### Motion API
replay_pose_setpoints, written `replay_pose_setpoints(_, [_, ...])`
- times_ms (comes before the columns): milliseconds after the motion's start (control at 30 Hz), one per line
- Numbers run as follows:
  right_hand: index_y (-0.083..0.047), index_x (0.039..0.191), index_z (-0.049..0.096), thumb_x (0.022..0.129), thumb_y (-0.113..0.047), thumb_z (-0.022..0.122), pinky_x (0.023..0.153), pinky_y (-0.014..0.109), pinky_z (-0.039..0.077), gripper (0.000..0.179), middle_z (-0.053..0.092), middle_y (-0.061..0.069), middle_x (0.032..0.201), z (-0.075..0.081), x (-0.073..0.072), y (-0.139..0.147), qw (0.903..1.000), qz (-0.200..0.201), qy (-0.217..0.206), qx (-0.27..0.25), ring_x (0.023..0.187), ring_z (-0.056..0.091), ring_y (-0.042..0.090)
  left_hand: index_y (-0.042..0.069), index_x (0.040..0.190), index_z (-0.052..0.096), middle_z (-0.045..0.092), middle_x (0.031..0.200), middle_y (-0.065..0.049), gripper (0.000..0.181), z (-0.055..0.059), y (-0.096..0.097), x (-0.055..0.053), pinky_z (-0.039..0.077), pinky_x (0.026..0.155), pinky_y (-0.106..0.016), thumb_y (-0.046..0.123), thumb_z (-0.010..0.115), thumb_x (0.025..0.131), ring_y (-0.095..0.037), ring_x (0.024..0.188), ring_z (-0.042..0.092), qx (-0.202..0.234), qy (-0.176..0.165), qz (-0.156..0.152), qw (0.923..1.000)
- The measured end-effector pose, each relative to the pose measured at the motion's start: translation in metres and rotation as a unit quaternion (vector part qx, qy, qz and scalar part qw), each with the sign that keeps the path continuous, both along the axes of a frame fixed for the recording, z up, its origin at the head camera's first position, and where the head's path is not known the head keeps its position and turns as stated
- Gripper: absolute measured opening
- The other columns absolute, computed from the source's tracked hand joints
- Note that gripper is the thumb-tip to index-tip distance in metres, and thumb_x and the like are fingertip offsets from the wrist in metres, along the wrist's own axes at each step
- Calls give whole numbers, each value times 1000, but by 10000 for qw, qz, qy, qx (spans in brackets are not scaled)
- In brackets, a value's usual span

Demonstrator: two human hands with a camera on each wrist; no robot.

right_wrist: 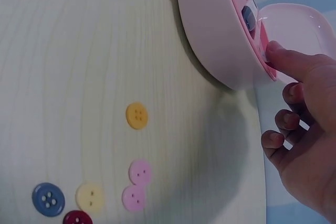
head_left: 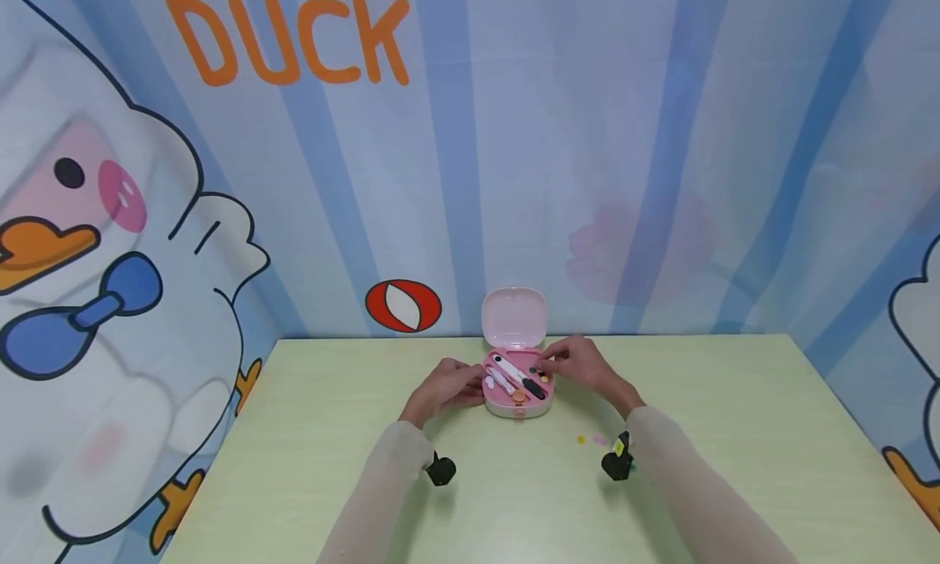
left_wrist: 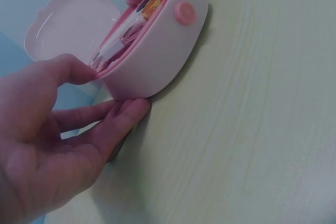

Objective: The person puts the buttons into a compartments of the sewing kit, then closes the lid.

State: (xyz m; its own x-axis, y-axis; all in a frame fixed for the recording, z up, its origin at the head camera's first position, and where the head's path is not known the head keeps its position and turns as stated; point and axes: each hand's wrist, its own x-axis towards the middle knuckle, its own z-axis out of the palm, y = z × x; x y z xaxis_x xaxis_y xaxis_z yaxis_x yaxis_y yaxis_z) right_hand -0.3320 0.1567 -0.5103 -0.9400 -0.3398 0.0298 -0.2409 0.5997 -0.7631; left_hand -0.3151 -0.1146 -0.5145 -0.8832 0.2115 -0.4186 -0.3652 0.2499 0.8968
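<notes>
A white-and-pink sewing box stands near the back of the table, its translucent pink lid raised. My left hand grips the box's left end, thumb at the pink rim and fingers against the lower wall. My right hand reaches in at the right end, thumb tip inside the compartment and other fingers bent outside the wall. I cannot tell whether it pinches anything. A white-and-black pen-like tool lies diagonally in the box. Beside it are a small orange item and a bundle of thread.
On the table in front of the right hand lie loose buttons: an orange one, two pink ones, a cream one, a blue one and a dark red one. A printed curtain hangs behind the table.
</notes>
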Motion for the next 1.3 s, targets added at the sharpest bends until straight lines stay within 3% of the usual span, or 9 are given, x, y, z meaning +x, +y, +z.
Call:
replay_pose_setpoints(267, [-9, 107, 82, 97, -19, 74, 58, 26, 38, 16, 65, 0, 78, -2, -1, -2, 9998, -71, 157, 69, 71, 50, 19, -3, 125, 63, 72, 107, -15, 36, 0, 0, 0, 61, 88, -35, 25, 64, 103, -22, 93, 71, 19, 17, -27, 10000])
replay_pose_setpoints(433, [-11, 114, 81, 96, -19, 76, 55, 26, 35, 20, 55, 1, 72, 2, -1, 3, 9996, -146, 248, 79, 68, 48, 19, -4, 125, 63, 72, 108, -15, 37, -1, 0, -2, 61, 89, -36, 25, 64, 103, -22, 93, 71, 63, 13, -40, 10000])
replay_pose_setpoints(667, [-9, 120, 78, 96, -22, 76, 54, 27, 33, 28, 46, -1, 66, 11, 5, 20, 9988, 35, 475, 88, 63, 43, 17, -4, 125, 63, 72, 108, -15, 36, -2, 0, -3, 61, 88, -35, 24, 64, 103, -22, 93, 71, 82, 11, -54, 10000])
replay_pose_setpoints(1067, [-9, 121, 77, 94, -27, 79, 53, 26, 32, 32, 41, -6, 61, 20, 30, 65, 9959, 442, 730, 284, 56, 37, 10, -3, 126, 63, 72, 108, -15, 38, -2, -1, -2, 61, 88, -35, 26, 65, 103, -22, 93, 72, 38, 35, -79, 10000])
replay_pose_setpoints(1300, [-8, 122, 76, 92, -28, 80, 53, 25, 32, 36, 39, -8, 63, 17, 53, 86, 9957, 651, 580, 316, 57, 35, 7, -3, 126, 63, 72, 108, -15, 38, 0, 0, -1, 61, 89, -35, 26, 65, 102, -22, 94, 71, 17, 53, -68, 10000])
